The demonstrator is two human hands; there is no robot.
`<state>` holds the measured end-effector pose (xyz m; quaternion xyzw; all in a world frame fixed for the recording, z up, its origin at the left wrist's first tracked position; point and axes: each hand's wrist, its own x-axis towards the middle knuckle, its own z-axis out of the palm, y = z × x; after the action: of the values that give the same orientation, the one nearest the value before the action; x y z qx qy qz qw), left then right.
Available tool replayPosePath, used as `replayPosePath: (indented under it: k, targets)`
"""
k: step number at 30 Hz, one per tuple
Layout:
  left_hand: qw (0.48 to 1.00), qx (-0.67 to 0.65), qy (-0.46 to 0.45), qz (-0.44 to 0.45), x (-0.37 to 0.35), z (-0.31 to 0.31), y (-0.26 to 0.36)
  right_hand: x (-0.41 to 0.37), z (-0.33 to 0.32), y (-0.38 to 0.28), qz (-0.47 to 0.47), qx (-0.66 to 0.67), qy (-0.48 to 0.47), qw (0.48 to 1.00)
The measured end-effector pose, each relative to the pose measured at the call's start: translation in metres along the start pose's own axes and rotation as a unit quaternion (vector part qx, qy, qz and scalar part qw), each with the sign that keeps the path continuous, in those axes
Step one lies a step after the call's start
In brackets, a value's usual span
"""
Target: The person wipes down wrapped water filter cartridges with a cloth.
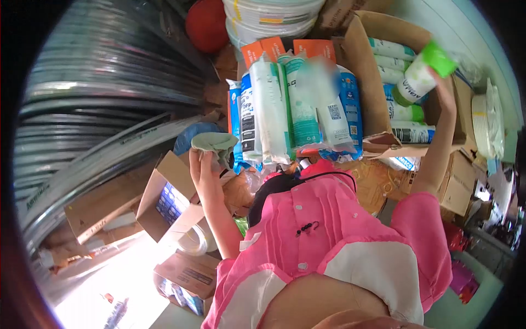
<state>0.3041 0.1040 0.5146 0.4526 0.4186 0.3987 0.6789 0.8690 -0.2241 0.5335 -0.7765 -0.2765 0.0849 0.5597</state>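
My right hand (pixel 445 82) is raised and grips a white tube with a green cap (pixel 421 74) at the mouth of an open cardboard box (pixel 368 82) holding several similar tubes. My left hand (pixel 201 164) holds a pale green cloth (pixel 215 143) just left of a stack of white and blue sealant cartridges (pixel 298 109). My pink top fills the lower middle of the view.
Coils of grey hose (pixel 98 88) fill the left side. Orange boxes (pixel 285 49) and a red round object (pixel 205 24) sit above the cartridges. Open cardboard boxes (pixel 164 203), a tape roll (pixel 197 241) and more cartons (pixel 460 181) lie around.
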Motion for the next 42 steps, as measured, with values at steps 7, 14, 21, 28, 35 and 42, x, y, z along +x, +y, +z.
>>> replayPosePath:
  k: [7, 14, 21, 28, 35, 42]
  targets:
    - [0.996, 0.06, -0.028, 0.061, -0.002, 0.0, 0.01, -0.007, 0.125, -0.161, -0.057, 0.428, 0.153, 0.889]
    - [0.927, 0.274, -0.112, 0.23, -0.017, 0.044, 0.037, -0.048, 0.307, -0.141, 0.094, 0.551, -0.214, 0.801]
    - [0.806, 0.385, -0.153, 0.422, -0.026, 0.056, 0.074, -0.121, 0.39, -0.188, 0.41, 0.622, -0.363, 0.56]
    - [0.829, 0.435, -0.069, 0.344, -0.004, 0.037, 0.072, -0.143, 0.435, -0.18, 0.406, 0.606, -0.465, 0.502]
    - [0.798, 0.451, -0.179, 0.356, -0.033, 0.042, 0.065, -0.13, 0.441, -0.185, 0.381, 0.553, -0.49, 0.556]
    - [0.828, 0.401, -0.049, 0.39, 0.019, 0.03, 0.069, -0.136, 0.449, -0.175, 0.378, 0.603, -0.522, 0.469]
